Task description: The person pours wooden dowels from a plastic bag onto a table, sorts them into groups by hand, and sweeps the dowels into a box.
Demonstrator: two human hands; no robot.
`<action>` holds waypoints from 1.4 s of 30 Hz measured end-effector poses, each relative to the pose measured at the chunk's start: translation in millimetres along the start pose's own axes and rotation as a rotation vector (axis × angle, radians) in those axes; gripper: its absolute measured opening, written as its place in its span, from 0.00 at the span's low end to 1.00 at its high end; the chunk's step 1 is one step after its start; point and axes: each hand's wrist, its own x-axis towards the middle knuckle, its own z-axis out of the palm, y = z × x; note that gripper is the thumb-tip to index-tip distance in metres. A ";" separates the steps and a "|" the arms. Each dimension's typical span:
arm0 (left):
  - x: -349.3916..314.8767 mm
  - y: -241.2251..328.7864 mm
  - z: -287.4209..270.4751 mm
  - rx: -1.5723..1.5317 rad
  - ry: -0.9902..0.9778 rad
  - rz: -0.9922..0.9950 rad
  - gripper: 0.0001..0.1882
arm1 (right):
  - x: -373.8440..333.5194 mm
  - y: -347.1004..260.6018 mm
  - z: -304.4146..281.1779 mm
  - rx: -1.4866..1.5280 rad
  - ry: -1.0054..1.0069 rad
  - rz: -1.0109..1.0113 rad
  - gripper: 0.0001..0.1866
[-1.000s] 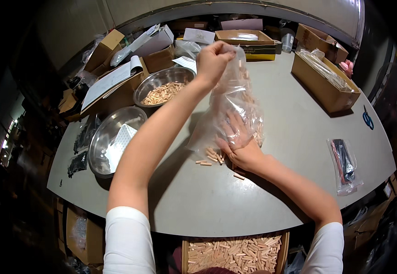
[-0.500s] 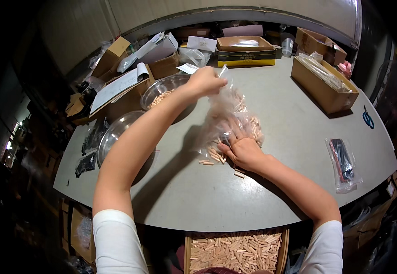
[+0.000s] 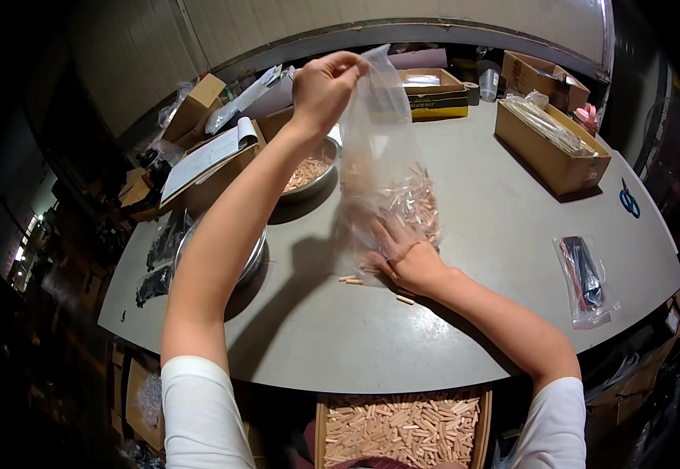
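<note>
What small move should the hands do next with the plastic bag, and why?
Probably the right hand should sweep the loose wooden dowels into the clear plastic bag: the left hand holds its top up, and several lie on the table beside its mouth.

Far right stands a long cardboard box (image 3: pixel 552 152); blue scissors (image 3: pixel 629 202) right; a metal bowl (image 3: pixel 314 173) far left.

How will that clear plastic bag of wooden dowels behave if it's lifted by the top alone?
Probably floppy: the clear plastic bag hangs slack from the left hand. Its weight likely sits low, where the wooden dowels bunch against the right hand. Spilled dowels on the table are round and may roll.
</note>
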 end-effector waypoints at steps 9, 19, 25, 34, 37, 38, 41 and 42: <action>-10.5 -15.9 -0.8 0.072 -0.170 -0.130 0.19 | -1.5 6.6 9.8 -0.054 0.072 -0.152 0.30; -182.5 45.1 -60.6 0.381 -0.651 -0.111 0.28 | -0.2 51.1 -13.4 0.033 -0.015 0.206 0.24; -286.5 22.1 -71.0 0.247 -0.812 -0.300 0.39 | -6.5 33.2 -9.5 0.345 -0.152 0.090 0.26; -342.0 91.8 -61.0 0.296 -0.853 -0.060 0.49 | -76.0 -42.1 -45.4 0.080 -0.216 -0.012 0.31; -349.8 113.7 -62.9 0.244 -0.833 -0.090 0.52 | -90.9 -65.7 -61.3 0.003 -0.317 0.018 0.37; -351.7 118.0 -64.2 0.240 -0.833 -0.091 0.52 | -96.4 -69.5 -63.3 -0.017 -0.331 0.021 0.40; -357.8 120.4 -64.2 0.223 -0.823 -0.095 0.54 | -109.0 -69.4 -68.9 -0.078 -0.355 0.032 0.42; -357.8 119.4 -63.4 0.219 -0.819 -0.095 0.54 | -114.7 -68.7 -69.4 -0.128 -0.353 0.084 0.42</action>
